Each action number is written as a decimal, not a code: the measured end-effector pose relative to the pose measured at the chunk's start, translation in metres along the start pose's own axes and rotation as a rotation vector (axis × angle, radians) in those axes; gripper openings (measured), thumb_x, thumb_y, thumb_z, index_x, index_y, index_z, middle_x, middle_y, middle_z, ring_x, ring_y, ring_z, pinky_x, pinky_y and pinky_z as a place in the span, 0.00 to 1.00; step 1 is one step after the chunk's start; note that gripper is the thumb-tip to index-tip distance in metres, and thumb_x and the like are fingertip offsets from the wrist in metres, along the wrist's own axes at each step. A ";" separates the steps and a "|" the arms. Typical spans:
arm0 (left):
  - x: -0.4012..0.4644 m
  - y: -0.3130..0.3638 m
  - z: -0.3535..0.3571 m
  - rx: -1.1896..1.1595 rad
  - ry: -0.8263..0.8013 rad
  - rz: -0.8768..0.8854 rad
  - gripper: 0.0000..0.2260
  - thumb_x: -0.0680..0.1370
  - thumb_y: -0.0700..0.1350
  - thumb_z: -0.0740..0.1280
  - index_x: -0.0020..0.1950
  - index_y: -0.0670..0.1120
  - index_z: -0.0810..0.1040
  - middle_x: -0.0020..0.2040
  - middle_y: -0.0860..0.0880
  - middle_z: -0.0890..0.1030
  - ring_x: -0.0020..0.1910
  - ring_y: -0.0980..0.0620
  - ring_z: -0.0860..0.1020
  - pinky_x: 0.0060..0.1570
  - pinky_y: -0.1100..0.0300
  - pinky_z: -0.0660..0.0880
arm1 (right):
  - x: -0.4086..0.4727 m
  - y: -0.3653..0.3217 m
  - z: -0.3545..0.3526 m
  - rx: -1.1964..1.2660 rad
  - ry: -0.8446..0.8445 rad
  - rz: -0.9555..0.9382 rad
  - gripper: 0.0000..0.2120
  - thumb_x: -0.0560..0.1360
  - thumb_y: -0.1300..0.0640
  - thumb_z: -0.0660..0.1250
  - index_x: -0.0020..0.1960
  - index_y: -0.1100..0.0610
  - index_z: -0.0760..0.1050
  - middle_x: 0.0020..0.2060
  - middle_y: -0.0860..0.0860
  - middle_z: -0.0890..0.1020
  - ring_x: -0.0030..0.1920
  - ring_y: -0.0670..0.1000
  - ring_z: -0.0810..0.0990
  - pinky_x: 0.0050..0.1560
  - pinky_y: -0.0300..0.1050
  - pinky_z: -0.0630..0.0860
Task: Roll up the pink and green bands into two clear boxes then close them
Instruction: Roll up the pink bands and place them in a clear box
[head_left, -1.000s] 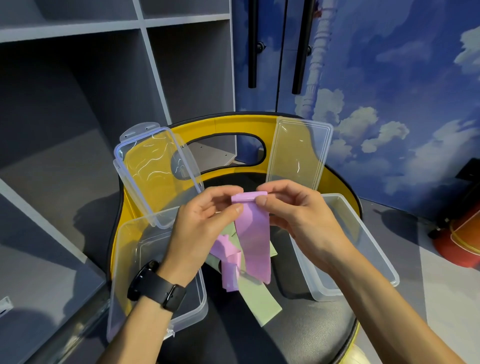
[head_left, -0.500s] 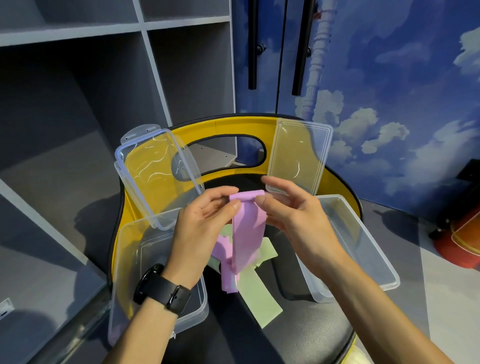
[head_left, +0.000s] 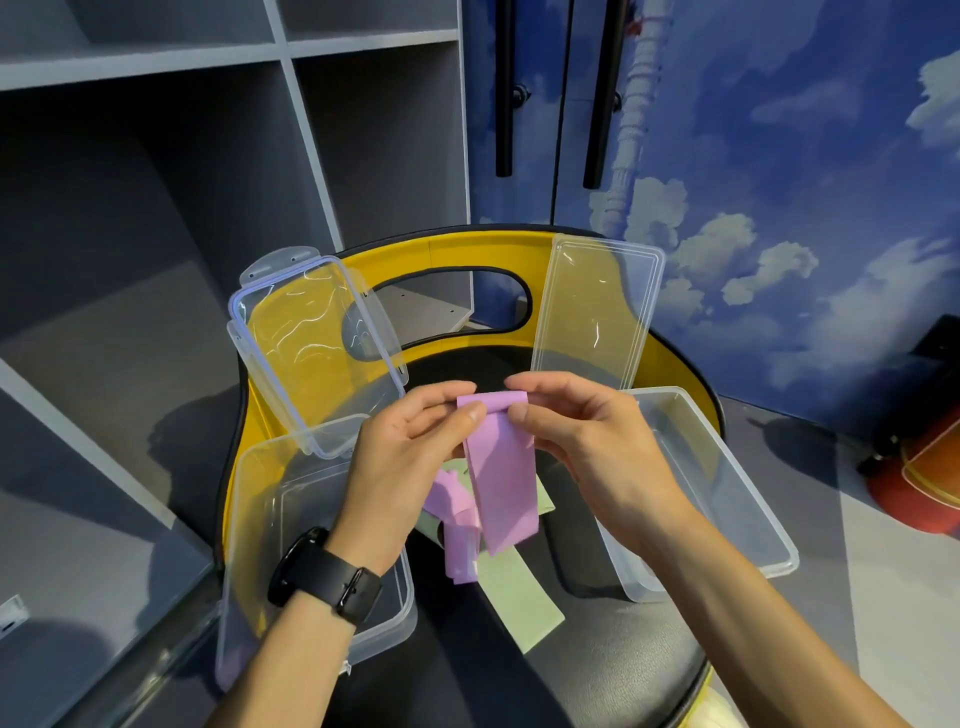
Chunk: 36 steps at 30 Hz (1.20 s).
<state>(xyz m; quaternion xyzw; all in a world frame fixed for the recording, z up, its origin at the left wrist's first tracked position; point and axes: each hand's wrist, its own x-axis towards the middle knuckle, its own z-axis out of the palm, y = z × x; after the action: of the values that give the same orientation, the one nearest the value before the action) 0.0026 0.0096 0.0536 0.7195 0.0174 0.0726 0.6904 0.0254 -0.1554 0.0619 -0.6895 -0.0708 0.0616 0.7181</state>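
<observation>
Pinching the top edge of the pink band (head_left: 501, 467) from either side, the left hand (head_left: 402, 467) and right hand (head_left: 592, 447) meet above the middle of a black chair seat (head_left: 597, 654); each thumb and forefinger is curled onto the band's folded-over top, which forms a short flat roll between the fingertips; the rest of the band hangs down as a smooth, matte strip, its lower part twisting into a loose fold below the left hand; the green band (head_left: 519, 603), a flat pale strip of the same matte material, lies on the seat beneath the pink one, partly covered by it.

Head view, surroundings: two clear boxes of thin, glossy plastic sit on the seat; the left box (head_left: 270, 519) lies under the left wrist, the right box (head_left: 727, 493) just beside the right hand; both are uncovered; the left lid (head_left: 311, 343), rounded at the corners and fitted with clip tabs, leans against the yellow chair back (head_left: 467, 249); the right lid (head_left: 597, 306), a plain rectangle, leans against the same back; a black watch (head_left: 324, 577) wraps the left wrist; grey shelving (head_left: 208, 156) stands at left, a wall painted with sky and clouds (head_left: 779, 234) at right.

Compared with the earlier frames: the hanging length of pink band is shorter and the fold at its top thicker; boxes, lids and green band lie as before.
</observation>
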 end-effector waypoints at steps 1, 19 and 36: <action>0.000 0.000 -0.001 0.000 0.002 0.007 0.10 0.75 0.44 0.70 0.55 0.53 0.81 0.48 0.51 0.86 0.49 0.52 0.84 0.48 0.58 0.80 | 0.000 0.000 0.000 0.003 -0.005 0.002 0.09 0.76 0.60 0.69 0.53 0.50 0.82 0.47 0.48 0.86 0.51 0.51 0.83 0.55 0.51 0.80; -0.001 -0.001 0.003 -0.015 0.012 0.008 0.17 0.73 0.51 0.70 0.61 0.57 0.78 0.54 0.55 0.84 0.54 0.54 0.82 0.53 0.53 0.80 | 0.000 0.000 0.003 0.068 0.041 0.003 0.10 0.77 0.58 0.68 0.56 0.51 0.82 0.48 0.47 0.86 0.52 0.51 0.84 0.54 0.47 0.80; 0.001 0.001 -0.002 -0.142 -0.033 -0.029 0.22 0.72 0.50 0.70 0.66 0.56 0.75 0.58 0.54 0.83 0.56 0.53 0.82 0.55 0.55 0.77 | 0.000 -0.001 0.001 0.141 0.020 0.017 0.07 0.76 0.58 0.68 0.53 0.57 0.81 0.45 0.56 0.85 0.42 0.52 0.79 0.48 0.48 0.77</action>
<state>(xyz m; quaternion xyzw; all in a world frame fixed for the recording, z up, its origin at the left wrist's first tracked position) 0.0034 0.0119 0.0543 0.6696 0.0112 0.0520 0.7408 0.0248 -0.1545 0.0629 -0.6386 -0.0531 0.0655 0.7649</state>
